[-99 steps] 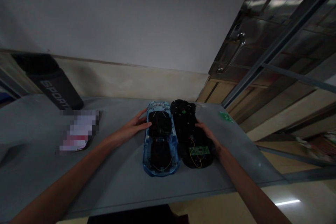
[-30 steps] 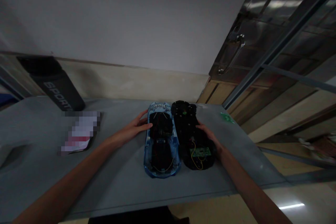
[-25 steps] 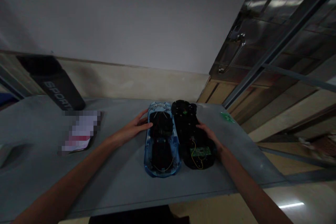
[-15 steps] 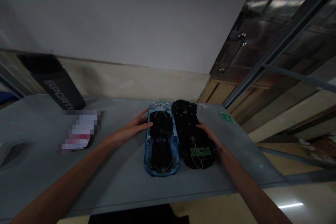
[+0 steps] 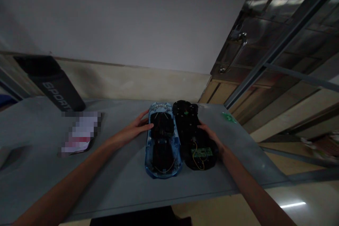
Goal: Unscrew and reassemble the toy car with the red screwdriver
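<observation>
The left hand (image 5: 135, 129) lies flat and open, fingers stretched, its tips touching the left side of the blue shell (image 5: 162, 144). The right hand (image 5: 210, 136) lies likewise open along the right edge of the black chassis (image 5: 192, 134). Both forearms reach forward over the table (image 5: 119, 176), where shell and chassis lie side by side, touching.

My view is dim around the blue car shell (image 5: 162, 144), its dark insides losing detail. Up-right of it the metal door (image 5: 267, 24) carries a pale sheen; down-right a bright streak glares off the floor (image 5: 292, 204). Left of it sits a pixelated patch (image 5: 81, 132). Far out, straight lines bow.
</observation>
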`<move>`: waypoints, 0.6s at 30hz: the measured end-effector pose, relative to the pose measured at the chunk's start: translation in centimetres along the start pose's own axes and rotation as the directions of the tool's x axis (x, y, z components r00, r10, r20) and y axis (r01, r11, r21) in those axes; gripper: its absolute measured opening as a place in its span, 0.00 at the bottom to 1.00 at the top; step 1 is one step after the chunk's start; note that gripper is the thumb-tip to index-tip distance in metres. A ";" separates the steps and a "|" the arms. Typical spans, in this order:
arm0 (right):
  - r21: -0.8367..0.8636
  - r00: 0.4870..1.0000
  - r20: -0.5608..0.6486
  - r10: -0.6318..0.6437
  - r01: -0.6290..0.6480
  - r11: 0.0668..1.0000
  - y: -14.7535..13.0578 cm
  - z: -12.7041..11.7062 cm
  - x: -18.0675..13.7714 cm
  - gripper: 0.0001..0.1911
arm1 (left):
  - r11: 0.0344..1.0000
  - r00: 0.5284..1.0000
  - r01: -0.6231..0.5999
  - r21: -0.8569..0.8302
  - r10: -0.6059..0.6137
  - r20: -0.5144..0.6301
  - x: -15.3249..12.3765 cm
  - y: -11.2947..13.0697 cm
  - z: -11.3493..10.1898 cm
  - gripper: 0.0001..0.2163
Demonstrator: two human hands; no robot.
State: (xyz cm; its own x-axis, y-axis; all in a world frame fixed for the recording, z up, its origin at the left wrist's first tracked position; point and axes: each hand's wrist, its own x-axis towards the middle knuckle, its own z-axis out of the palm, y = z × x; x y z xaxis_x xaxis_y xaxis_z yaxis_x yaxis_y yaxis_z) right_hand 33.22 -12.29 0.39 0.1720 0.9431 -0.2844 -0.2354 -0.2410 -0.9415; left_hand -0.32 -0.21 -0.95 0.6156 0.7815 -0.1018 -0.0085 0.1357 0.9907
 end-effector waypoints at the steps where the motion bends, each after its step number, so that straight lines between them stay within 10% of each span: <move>1: -0.004 1.000 -0.006 0.003 -0.003 1.000 0.1 -0.1 0.1 0.26 | 1.000 1.000 0.004 0.003 -0.003 -0.001 0.0 0.0 0.0 0.44; 18: 0.027 0.998 0.056 -0.025 0.024 0.999 -0.5 0.5 -0.2 0.28 | 1.000 1.000 0.004 0.002 -0.004 -0.009 -0.1 0.3 0.2 0.45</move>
State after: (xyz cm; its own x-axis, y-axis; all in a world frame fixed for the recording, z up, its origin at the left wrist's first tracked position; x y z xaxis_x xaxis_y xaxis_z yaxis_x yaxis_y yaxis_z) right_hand 32.79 -12.24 1.04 0.1240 0.9602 -0.2502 -0.2566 -0.2125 -0.9429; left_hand -0.21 -0.39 -0.61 0.6086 0.7863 -0.1070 -0.0038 0.1377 0.9905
